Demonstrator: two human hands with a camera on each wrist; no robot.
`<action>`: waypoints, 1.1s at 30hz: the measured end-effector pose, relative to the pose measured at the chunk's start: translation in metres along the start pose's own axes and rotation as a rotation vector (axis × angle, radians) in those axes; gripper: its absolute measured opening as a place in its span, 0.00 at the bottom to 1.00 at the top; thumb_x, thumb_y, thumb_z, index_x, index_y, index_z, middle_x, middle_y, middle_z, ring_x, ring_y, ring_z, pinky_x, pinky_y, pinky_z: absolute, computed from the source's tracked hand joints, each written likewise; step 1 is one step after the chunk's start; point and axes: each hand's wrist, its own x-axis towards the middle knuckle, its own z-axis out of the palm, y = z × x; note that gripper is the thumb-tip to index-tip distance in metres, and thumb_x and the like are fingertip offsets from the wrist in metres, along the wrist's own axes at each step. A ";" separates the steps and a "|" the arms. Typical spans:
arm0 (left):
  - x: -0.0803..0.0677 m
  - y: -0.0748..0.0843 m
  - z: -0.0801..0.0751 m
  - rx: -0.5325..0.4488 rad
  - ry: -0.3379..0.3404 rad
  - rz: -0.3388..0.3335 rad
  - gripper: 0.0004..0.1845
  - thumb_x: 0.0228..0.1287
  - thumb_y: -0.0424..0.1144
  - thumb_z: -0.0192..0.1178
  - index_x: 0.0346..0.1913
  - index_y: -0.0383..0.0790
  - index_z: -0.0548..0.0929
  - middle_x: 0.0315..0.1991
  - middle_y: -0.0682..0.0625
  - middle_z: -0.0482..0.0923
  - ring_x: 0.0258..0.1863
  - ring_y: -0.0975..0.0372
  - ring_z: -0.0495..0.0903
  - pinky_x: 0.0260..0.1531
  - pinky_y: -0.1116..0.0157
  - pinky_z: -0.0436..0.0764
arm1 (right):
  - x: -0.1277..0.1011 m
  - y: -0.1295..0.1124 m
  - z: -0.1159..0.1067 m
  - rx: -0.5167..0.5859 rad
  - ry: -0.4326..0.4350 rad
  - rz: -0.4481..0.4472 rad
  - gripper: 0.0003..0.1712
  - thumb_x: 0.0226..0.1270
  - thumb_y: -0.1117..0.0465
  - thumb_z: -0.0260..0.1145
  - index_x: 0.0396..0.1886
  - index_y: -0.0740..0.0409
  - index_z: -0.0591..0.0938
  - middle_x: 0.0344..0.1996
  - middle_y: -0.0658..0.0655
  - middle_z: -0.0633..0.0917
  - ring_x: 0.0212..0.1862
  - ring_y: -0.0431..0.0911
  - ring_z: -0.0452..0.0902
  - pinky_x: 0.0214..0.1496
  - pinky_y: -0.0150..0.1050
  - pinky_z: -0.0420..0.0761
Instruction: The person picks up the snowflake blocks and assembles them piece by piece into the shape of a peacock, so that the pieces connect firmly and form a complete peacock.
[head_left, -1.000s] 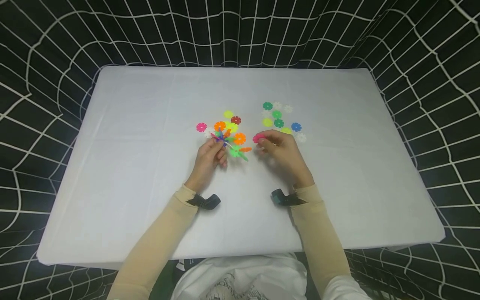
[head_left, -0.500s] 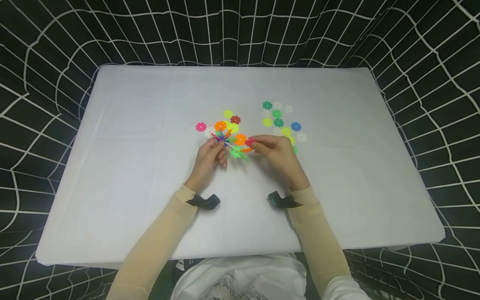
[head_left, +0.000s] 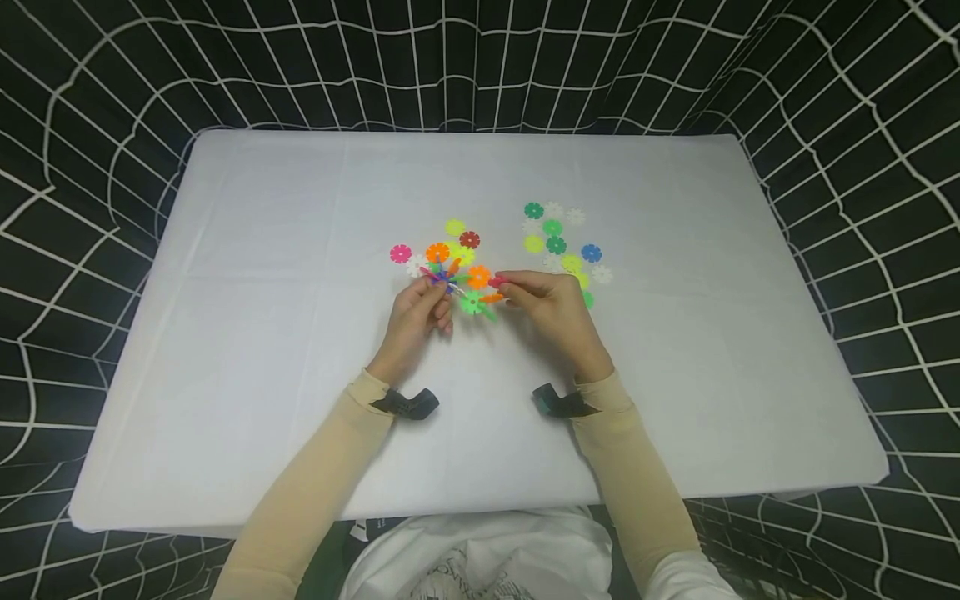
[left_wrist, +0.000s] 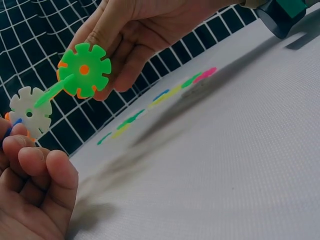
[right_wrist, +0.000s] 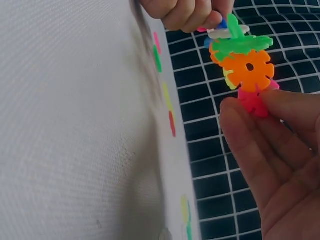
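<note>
My left hand (head_left: 422, 310) pinches the snowflake-disc cluster (head_left: 459, 280) while my right hand (head_left: 551, 310) pinches a pink disc (right_wrist: 253, 102) against its orange piece.

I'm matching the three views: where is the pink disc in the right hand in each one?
Head: pink disc at centre, pinched by the right hand, against the cluster.
Left wrist: not visible; the right hand and a green disc cover that spot.
Right wrist: right of centre, just under the orange disc.
Shared landmark: the cluster held by the left hand.
</note>
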 end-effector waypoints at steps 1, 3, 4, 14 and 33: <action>0.000 0.000 0.000 -0.002 0.000 0.001 0.12 0.79 0.37 0.47 0.32 0.40 0.65 0.24 0.52 0.64 0.24 0.61 0.65 0.27 0.69 0.76 | 0.000 0.001 0.000 -0.025 0.007 -0.021 0.12 0.66 0.62 0.72 0.49 0.56 0.90 0.45 0.57 0.91 0.47 0.48 0.89 0.48 0.30 0.87; 0.000 0.000 0.000 -0.001 -0.002 0.002 0.12 0.79 0.37 0.47 0.32 0.40 0.65 0.24 0.52 0.64 0.24 0.61 0.65 0.27 0.69 0.76 | 0.001 0.002 0.000 -0.072 0.024 -0.068 0.10 0.66 0.62 0.72 0.47 0.55 0.90 0.44 0.56 0.91 0.47 0.46 0.87 0.45 0.27 0.85; 0.000 0.000 0.000 0.003 -0.004 0.003 0.12 0.79 0.37 0.47 0.33 0.40 0.66 0.24 0.52 0.64 0.24 0.61 0.65 0.27 0.69 0.77 | 0.001 0.002 0.000 -0.092 0.032 -0.089 0.10 0.66 0.63 0.72 0.46 0.55 0.91 0.43 0.56 0.91 0.47 0.46 0.86 0.43 0.26 0.84; -0.001 0.001 0.000 0.028 -0.033 -0.014 0.12 0.79 0.36 0.47 0.32 0.39 0.65 0.24 0.52 0.64 0.23 0.62 0.66 0.27 0.69 0.77 | 0.002 0.003 0.005 -0.105 0.080 -0.175 0.09 0.62 0.69 0.73 0.43 0.62 0.90 0.35 0.62 0.89 0.37 0.47 0.80 0.36 0.20 0.78; 0.000 0.001 -0.009 0.072 -0.125 -0.037 0.14 0.79 0.36 0.48 0.30 0.41 0.63 0.19 0.54 0.58 0.22 0.61 0.66 0.30 0.68 0.80 | 0.002 0.010 0.008 -0.131 0.110 -0.312 0.08 0.58 0.74 0.74 0.38 0.66 0.90 0.29 0.63 0.89 0.30 0.49 0.80 0.36 0.19 0.75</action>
